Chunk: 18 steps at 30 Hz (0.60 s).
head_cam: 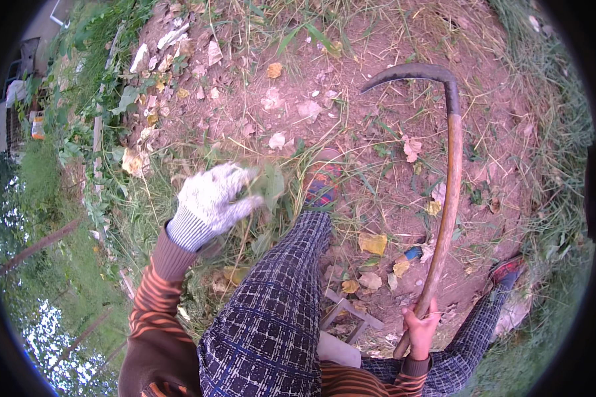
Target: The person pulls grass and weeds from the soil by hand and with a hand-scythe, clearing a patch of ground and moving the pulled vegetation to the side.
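Note:
My left hand [211, 203], in a white knit glove with a ribbed cuff, is slightly blurred above the grass left of my knee. Its thumb and fingers close around a leafy green weed [273, 183], blurred as well. My bare right hand [421, 325] grips the lower end of the wooden handle of a sickle [452, 168]. The dark curved blade [409, 71] points left, above bare soil. Between the hands, my leg in checked trousers [273, 302] reaches forward to a patterned shoe [324, 183], partly covered by grass stems.
Low stool legs [352, 317] show beside my thigh. Dry leaves [372, 243] and a blue scrap [413, 253] lie on the reddish soil [342, 119]. Pale debris [174, 35] lies at the upper left. Vines [124, 99] line the left; grass [556, 129] borders the right.

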Each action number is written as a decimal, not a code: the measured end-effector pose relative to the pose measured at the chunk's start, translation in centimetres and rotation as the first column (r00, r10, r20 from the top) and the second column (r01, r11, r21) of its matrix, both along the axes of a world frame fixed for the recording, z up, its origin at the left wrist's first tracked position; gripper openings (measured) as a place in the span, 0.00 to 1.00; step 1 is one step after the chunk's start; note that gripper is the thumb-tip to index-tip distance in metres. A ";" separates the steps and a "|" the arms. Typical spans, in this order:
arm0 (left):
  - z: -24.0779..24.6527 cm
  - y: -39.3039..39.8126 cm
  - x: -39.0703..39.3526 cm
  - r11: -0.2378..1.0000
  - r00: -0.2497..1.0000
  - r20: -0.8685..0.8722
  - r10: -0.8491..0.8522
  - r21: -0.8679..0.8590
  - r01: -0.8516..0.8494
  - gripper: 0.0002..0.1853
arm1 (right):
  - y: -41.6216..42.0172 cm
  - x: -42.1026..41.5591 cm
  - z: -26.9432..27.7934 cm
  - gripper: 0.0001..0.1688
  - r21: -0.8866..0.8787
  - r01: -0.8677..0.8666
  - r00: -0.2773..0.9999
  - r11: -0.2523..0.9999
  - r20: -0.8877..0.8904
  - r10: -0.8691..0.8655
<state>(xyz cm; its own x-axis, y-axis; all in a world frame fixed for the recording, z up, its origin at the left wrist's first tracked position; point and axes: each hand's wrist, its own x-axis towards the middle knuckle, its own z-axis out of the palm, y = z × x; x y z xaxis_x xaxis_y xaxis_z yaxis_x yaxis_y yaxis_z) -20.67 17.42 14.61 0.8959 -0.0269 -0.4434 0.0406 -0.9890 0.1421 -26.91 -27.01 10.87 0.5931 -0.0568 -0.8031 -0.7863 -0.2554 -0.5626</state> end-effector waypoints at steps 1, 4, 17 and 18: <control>-1.1 -1.5 3.9 0.981 0.991 0.097 0.087 -0.182 -0.069 0.32 | 0.0 0.1 0.1 0.17 -0.001 -0.007 1.000 1.000 -0.011 0.006; -9.9 -4.3 6.0 0.990 0.988 0.106 0.111 -0.095 -0.101 0.49 | 0.5 -0.4 0.6 0.15 -0.014 -0.031 0.998 0.999 -0.054 0.030; -18.4 0.5 2.8 0.913 0.950 -0.153 0.273 -0.269 -0.306 0.17 | 0.3 -2.9 -1.0 0.18 -0.147 -0.353 0.884 0.924 0.270 0.381; -18.9 0.9 2.8 0.873 0.915 -0.223 0.336 -0.291 -0.392 0.18 | -1.0 -3.7 0.9 0.18 -0.248 -0.388 0.850 0.888 0.275 0.448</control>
<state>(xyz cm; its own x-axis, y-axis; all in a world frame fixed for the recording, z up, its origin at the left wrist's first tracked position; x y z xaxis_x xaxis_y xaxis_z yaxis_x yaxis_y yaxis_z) -17.88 18.37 -4.33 0.7874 0.1209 -0.6045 0.4385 -0.7991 0.4113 -30.60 -27.98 11.80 0.8116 0.1322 -0.5691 -0.3699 -0.6378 -0.6756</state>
